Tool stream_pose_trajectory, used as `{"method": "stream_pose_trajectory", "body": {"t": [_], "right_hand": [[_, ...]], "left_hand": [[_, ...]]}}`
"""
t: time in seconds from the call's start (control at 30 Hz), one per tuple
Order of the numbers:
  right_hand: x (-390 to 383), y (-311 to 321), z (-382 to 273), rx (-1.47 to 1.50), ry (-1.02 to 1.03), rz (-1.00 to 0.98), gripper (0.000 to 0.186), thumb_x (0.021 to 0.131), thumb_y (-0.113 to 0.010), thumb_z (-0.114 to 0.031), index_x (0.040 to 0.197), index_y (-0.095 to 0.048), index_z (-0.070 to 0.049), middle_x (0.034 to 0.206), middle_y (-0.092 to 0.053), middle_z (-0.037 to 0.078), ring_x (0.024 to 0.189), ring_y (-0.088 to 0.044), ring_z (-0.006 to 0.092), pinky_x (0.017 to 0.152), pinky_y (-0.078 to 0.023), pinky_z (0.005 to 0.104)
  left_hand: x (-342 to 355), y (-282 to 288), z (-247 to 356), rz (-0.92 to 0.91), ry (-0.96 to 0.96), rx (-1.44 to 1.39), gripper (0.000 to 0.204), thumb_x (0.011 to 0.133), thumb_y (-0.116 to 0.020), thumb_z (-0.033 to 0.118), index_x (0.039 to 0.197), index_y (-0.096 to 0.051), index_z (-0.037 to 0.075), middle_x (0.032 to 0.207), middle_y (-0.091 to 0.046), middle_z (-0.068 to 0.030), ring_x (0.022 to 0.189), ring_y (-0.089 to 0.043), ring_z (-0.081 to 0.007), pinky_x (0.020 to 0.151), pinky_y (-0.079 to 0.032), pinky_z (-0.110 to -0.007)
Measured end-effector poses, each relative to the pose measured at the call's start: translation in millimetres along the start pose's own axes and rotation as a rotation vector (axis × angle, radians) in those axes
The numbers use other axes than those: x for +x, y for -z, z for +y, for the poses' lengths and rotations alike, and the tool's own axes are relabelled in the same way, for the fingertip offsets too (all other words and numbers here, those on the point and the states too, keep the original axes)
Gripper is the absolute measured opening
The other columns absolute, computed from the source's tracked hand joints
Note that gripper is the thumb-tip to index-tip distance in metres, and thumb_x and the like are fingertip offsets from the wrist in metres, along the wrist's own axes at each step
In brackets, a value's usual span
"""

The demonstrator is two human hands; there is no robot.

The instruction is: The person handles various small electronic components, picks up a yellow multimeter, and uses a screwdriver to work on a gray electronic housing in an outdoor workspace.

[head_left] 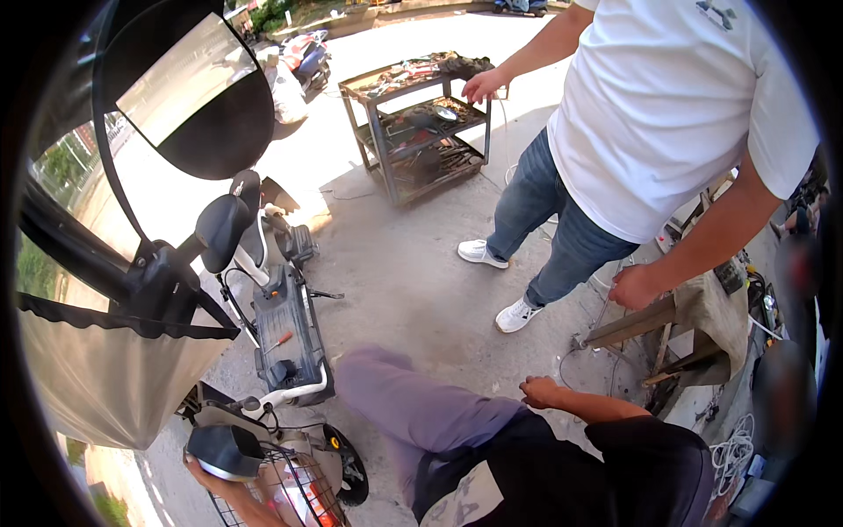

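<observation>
At the lower left, my left hand (206,474) is curled round the side of a black-and-silver rounded housing (226,452); whether it is a lamp or a mirror I cannot tell. This housing sits above the black wire basket (303,492) of an electric scooter (294,321). My right hand (540,391) hangs in the air right of my grey-trousered leg, its fingers loosely curled and nothing visible in them. On the scooter's footboard (285,307) lies a screwdriver with a red handle (284,337). Packages with red and white parts fill some of the basket.
Facing me stands a person in a white T-shirt (659,114), one hand at a three-tier tool cart (421,132) loaded with tools. A wooden stand (632,322) and a coiled white cable (733,452) are on the right. Close on the left are a large black mirror (211,132) and a beige cover (114,378).
</observation>
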State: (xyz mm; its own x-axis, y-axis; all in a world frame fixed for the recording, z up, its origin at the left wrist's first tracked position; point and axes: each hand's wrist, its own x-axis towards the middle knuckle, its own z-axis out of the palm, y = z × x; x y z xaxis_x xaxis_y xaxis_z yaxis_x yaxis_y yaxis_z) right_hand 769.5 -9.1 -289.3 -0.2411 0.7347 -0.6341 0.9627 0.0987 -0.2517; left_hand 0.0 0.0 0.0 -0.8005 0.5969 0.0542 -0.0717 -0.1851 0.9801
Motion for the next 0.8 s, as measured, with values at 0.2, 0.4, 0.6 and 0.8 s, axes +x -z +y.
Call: {"method": "stream_pose_trajectory", "body": {"t": [0.2,0.4,0.6,0.8], "right_hand": [[-76.5,-212.9,51.2,0.363,-0.103,-0.073,0.029,0.095,-0.062,-0.021,0.114,-0.077,-0.005,0.113,-0.079,0.021,0.111,-0.075,0.0311,0.098,-0.055,0.0449],[-56.3,-223.2,64.2,0.533,0.092,-0.086,0.038,0.090,-0.072,-0.031,0.113,-0.077,-0.001,0.110,-0.080,0.023,0.097,-0.076,0.0378,0.085,-0.057,0.0490],[-68.5,-126.0,10.7,0.774,-0.276,0.318,0.051,0.096,-0.072,-0.040,0.124,-0.077,0.001,0.117,-0.080,0.025,0.112,-0.076,0.0434,0.094,-0.060,0.0492],[-87.9,-141.7,31.0,0.668,-0.305,0.312,0.055,0.096,-0.073,-0.043,0.130,-0.075,0.001,0.122,-0.078,0.027,0.119,-0.073,0.0441,0.101,-0.058,0.0504]], "left_hand": [[-15.9,-24.9,-30.8,-0.271,0.055,-0.332,0.076,0.112,-0.041,0.060,0.160,-0.048,0.001,0.156,-0.056,-0.0228,0.136,-0.064,-0.0357,0.111,-0.058,-0.049],[-142.1,-187.2,-35.4,-0.451,-0.027,0.033,0.071,0.111,-0.044,0.055,0.158,-0.049,0.002,0.155,-0.056,-0.0227,0.135,-0.063,-0.0362,0.111,-0.057,-0.050],[-212.0,-271.8,-38.9,-0.788,-0.180,0.277,0.066,0.110,-0.046,0.050,0.155,-0.049,0.002,0.154,-0.056,-0.0225,0.134,-0.063,-0.0367,0.111,-0.056,-0.051],[-254.7,-306.0,-48.3,-1.003,-0.319,0.369,0.061,0.109,-0.048,0.045,0.153,-0.050,0.002,0.152,-0.056,-0.0223,0.134,-0.062,-0.0371,0.110,-0.055,-0.052]]}}
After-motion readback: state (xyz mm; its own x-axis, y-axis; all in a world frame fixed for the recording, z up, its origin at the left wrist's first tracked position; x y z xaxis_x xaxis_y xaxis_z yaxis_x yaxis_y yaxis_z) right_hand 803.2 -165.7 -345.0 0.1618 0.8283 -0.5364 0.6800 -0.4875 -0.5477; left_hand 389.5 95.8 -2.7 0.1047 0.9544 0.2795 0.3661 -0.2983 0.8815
